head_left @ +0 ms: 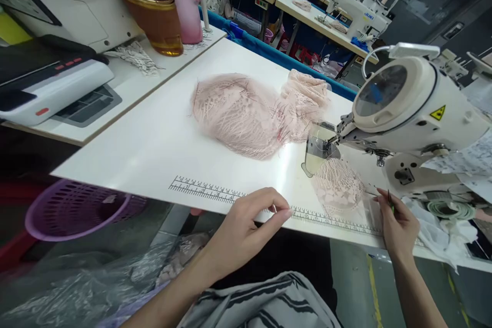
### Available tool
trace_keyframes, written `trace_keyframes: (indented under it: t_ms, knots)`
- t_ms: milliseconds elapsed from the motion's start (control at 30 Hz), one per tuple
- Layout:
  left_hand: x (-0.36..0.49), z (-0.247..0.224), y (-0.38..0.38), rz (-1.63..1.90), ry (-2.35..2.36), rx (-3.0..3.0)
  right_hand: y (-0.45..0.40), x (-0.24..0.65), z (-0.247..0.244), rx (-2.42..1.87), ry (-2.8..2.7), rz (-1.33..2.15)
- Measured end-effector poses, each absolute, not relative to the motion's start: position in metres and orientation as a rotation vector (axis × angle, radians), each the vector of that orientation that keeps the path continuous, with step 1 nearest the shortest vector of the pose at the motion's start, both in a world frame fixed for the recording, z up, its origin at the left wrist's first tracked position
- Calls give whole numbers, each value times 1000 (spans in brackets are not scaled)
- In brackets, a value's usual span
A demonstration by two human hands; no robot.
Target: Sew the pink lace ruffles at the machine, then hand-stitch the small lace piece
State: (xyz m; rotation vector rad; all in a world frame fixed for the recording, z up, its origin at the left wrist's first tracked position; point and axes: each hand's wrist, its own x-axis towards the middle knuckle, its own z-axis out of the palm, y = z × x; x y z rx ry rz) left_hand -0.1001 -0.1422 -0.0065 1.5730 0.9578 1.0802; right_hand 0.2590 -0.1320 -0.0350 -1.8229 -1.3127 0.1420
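Note:
My left hand (261, 225) is over the table's front edge by the printed ruler (215, 192), thumb and forefinger pinched together. What lies between them, if anything, is too small to tell. My right hand (400, 225) is closed around a small dark pointed tool (390, 201) with a green part; its kind is unclear. To its left a pale pink lace piece (338, 189) lies flat before the needle area of the sewing machine (400, 92). Farther back, a larger heap of pink lace (238, 113) with dark red threads spreads across the white table (146, 133).
At the left stand a brown cup (154, 20), a pink container (188, 5) and a black-and-white device (54, 79). A purple basket (77, 210) sits below the table. White cloth (442, 230) lies at the right edge. Other sewing machines (357, 10) stand behind.

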Motion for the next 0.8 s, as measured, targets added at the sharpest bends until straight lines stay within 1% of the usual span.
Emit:
trace_keyframes:
  t_ms: [100,200,333,433,533,667,800]
  knots:
    - [-91,-7,-150,1135,910,1652,-134,257,-35,-1811,-1273,145]
    - [-83,-7,-156,1109,912,1702,-134,256,-33,-1776,-1338,177]
    - [-76,-7,-159,1034,1063,1652,-132,258,-33,-1720,-1326,280]
    - [-70,-5,-158,1024,1202,1504,-132,259,-31,-1701,-1298,343]
    - [-62,-1,-154,936,1278,1414,-131,261,-31,-1700,-1238,382]
    - [-54,2,-148,801,1423,1698,-129,264,-34,-1648,-1154,439]
    - [-65,3,-140,625,1783,2153,-128,267,-35,-1582,-1161,429]
